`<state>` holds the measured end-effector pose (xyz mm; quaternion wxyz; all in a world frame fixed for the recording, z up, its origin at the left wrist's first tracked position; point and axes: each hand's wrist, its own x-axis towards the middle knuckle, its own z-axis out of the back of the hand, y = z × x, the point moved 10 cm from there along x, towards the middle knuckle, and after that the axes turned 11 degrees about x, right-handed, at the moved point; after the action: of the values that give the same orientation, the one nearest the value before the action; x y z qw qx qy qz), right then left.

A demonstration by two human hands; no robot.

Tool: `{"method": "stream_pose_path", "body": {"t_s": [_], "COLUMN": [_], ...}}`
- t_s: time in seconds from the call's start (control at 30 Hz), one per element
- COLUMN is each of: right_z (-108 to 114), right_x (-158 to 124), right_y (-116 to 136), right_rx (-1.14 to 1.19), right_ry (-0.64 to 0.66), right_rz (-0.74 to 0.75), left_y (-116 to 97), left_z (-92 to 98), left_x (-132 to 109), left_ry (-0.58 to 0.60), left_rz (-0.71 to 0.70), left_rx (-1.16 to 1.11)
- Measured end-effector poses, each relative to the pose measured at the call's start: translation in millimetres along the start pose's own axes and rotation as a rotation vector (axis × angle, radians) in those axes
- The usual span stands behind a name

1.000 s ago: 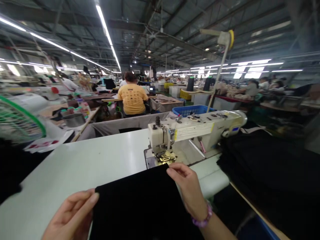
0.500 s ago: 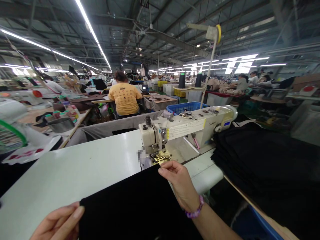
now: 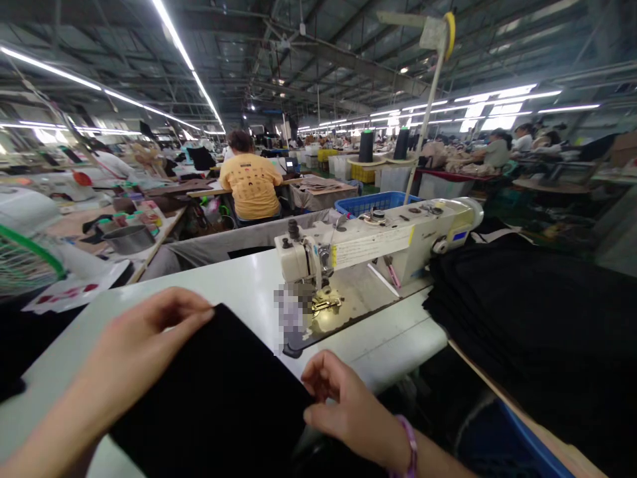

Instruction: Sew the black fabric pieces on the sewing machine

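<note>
A piece of black fabric (image 3: 213, 398) hangs tilted in front of the sewing machine, near the white table's front side. My left hand (image 3: 159, 338) pinches its upper left corner between thumb and fingers. At the right corner, my right hand (image 3: 343, 405) has thumb and fingertips around the fabric's edge; the exact contact is partly hidden. A purple bracelet is on the right wrist. Just beyond the fabric stands the cream sewing machine (image 3: 368, 245), its needle area partly blurred by pixels, with a brass-coloured guide (image 3: 326, 303) on its bed.
Stacked black fabric pieces (image 3: 527, 305) lie to the right of the machine. On its bed rest a white pen-like stick (image 3: 384, 279) and a pink tool. A blue basket (image 3: 373, 202) stands behind it. A fan (image 3: 30, 259) is at left; a person in yellow (image 3: 251, 179) sits ahead.
My left hand has moved up and right, raising its corner. My right hand has come down, away from the machine's needle area. The fabric has turned, its top edge now sloping down to the right.
</note>
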<state>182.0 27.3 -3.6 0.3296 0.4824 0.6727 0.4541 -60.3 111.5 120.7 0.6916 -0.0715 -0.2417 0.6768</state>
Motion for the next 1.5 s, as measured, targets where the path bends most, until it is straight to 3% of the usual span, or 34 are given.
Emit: {"method": "stream_pose_path", "body": {"t_s": [0.07, 0.17, 0.23, 0.3, 0.43, 0.53, 0.63, 0.83, 1.0, 1.1, 1.17, 1.27, 1.33, 1.43, 1.5], "right_z": [5, 24, 33, 37, 33, 26, 24, 17, 21, 23, 21, 19, 18, 17, 17], "right_x": [-18, -38, -44, -46, -52, -56, -56, -56, -53, -50, -49, -44, -40, -33, -27], "right_y": [-22, -41, -41, -32, 1, 12, 15, 14, 13, 13, 13, 11, 11, 13, 14], "right_rx": [-0.087, -0.295, -0.437, -0.542, -0.765, -0.989, -1.129, -1.134, -1.081, -1.043, -1.045, -1.058, -1.063, -1.064, -1.061], "right_ry": [-0.05, -0.146, -0.14, -0.098, 0.005, 0.058, 0.029, 0.053, 0.068, 0.074, 0.084, 0.099, 0.101, 0.083, 0.066], "right_rz": [0.02, 0.113, 0.183, 0.26, 0.539, 0.69, 0.753, 0.857, 0.811, 0.763, 0.75, 0.717, 0.689, 0.669, 0.654], "left_y": [-38, -65, -70, -70, -66, -64, -60, -54, -62, -74, -88, -119, -127, -120, -113], "left_z": [-50.7, -122.7, -155.9, -172.5, -178.0, -180.1, -187.4, -199.1, -187.0, -160.4, -149.1, -155.9, -155.6, -157.6, -162.9], "left_x": [18, 29, 29, 28, 31, 39, 48, 58, 55, 27, -11, -88, -129, -152, -150], "left_ry": [0.173, 0.25, 0.248, 0.232, 0.228, 0.229, 0.227, 0.217, 0.164, 0.053, 0.048, 0.199, 0.141, -0.027, -0.044], "left_rz": [-0.123, -0.165, -0.171, -0.17, -0.157, -0.135, -0.102, -0.068, -0.123, -0.176, -0.272, -0.626, -0.842, -1.02, -1.08], "left_rx": [-0.063, -0.118, -0.143, -0.162, -0.18, -0.166, -0.135, -0.056, 0.006, 0.062, 0.073, 0.028, 0.075, 0.204, 0.249]}}
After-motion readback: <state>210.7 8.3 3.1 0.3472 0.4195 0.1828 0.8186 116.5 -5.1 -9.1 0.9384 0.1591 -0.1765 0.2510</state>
